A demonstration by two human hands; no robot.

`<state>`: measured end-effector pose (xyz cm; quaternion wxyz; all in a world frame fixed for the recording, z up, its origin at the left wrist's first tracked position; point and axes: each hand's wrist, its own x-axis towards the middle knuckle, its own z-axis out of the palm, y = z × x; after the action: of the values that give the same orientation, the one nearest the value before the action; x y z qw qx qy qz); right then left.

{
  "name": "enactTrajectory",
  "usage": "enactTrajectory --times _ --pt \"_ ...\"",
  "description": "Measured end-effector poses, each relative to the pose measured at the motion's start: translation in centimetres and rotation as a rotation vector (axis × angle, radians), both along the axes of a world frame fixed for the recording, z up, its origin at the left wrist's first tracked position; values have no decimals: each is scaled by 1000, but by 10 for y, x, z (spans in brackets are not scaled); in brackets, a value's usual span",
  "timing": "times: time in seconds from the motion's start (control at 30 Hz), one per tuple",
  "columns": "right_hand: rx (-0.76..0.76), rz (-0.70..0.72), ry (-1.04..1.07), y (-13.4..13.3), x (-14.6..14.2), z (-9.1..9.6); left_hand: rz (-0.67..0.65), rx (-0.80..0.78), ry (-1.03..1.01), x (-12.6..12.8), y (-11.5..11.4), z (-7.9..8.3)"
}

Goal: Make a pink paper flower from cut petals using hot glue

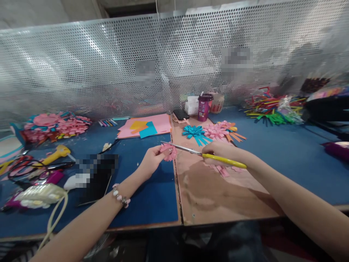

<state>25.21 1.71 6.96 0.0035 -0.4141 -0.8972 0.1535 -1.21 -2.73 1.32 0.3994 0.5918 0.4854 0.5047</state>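
Note:
My left hand pinches a small pink paper flower above the seam between the blue and brown table surfaces. In my right hand is a pair of scissors with yellow handles. Their long metal blades point left and lie across the top of the flower; I cannot tell whether they touch the paper. Below my right hand, pink paper pieces lie on the brown board. Just beyond are a blue paper flower and a pink paper rosette with ribbon tails.
Stacked pink sheets lie ahead, near a purple cup and a phone. A yellow glue gun, cables and a power strip crowd the left. Colourful strips lie far right, before a perforated metal screen.

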Motion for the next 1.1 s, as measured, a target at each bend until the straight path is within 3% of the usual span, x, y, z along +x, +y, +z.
enactTrajectory --times 0.43,0.8,1.1 --pt "20 81 3 1 2 2 -52 20 50 1 -3 5" --pt "3 60 5 8 7 -8 -108 -53 60 -1 0 1" --pt "68 0 -24 10 3 -10 -76 -123 -26 2 -2 2"
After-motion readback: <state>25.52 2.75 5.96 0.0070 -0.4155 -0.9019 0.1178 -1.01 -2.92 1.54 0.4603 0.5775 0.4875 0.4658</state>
